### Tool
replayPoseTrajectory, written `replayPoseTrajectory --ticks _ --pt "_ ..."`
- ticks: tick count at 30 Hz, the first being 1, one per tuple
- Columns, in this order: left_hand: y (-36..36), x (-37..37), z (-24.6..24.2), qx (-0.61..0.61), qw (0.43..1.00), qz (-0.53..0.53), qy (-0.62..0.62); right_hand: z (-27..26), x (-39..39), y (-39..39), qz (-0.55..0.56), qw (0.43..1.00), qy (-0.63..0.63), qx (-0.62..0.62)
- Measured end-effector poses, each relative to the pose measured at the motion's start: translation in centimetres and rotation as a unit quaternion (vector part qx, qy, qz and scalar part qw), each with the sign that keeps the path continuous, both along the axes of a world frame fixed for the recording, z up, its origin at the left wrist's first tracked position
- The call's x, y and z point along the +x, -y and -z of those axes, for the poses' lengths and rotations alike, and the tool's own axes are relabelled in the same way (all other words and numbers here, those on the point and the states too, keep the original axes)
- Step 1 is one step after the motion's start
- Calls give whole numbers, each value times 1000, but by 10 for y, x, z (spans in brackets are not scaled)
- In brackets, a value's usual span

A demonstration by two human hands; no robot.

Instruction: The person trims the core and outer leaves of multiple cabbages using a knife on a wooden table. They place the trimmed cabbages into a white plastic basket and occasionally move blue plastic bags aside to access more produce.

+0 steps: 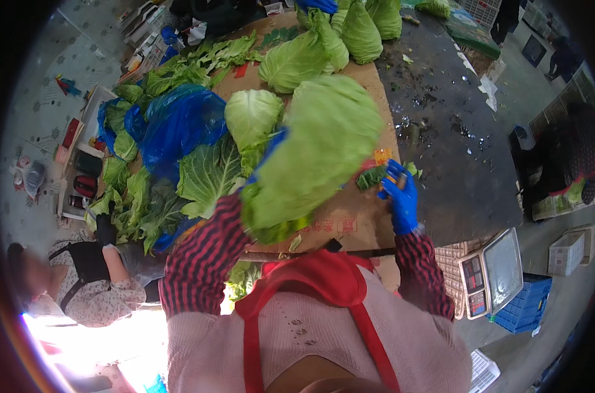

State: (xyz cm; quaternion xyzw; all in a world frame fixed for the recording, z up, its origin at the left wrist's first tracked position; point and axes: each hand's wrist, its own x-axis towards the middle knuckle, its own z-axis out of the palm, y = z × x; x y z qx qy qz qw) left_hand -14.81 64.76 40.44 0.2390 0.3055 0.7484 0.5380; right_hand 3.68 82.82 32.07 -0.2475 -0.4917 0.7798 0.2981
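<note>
A large pale green pointed cabbage [322,142], blurred, is held up by my left hand [273,150], whose blue glove shows only partly behind it. To its right, over the cardboard-covered table edge, my right hand [399,196] in a blue glove is closed around the orange handle of a small tool [395,173]; the blade cannot be made out. A dark green leaf piece [371,178] lies beside that hand. Left of the held cabbage rests a round-topped cabbage [253,117], with a big loose outer leaf [211,177] near it. Several pointed cabbages [359,32] stand at the far end.
A blue plastic bag [182,125] and loose leaves cover the left side. The dark tabletop [440,127] is wet, with scraps. A weighing scale [496,275] stands at lower right beside a blue crate [528,302]. A co-worker [96,280] is at left; another person's gloved hand [317,6] touches cabbages at the far end.
</note>
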Motion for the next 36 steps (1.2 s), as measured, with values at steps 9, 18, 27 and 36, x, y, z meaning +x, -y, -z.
replayPoseTrajectory --ticks 9,18,27,36 --pt "-242 53 52 -242 931 233 142 -22 64 -52 257 959 -30 112" --pt "-255 68 58 -232 944 159 -172 -26 20 -147 251 901 198 295" --pt "52 19 59 -302 899 -56 -313 -17 6 -111 180 844 134 487" --pt "230 62 79 -461 833 -283 -116 23 21 61 -166 779 255 548"
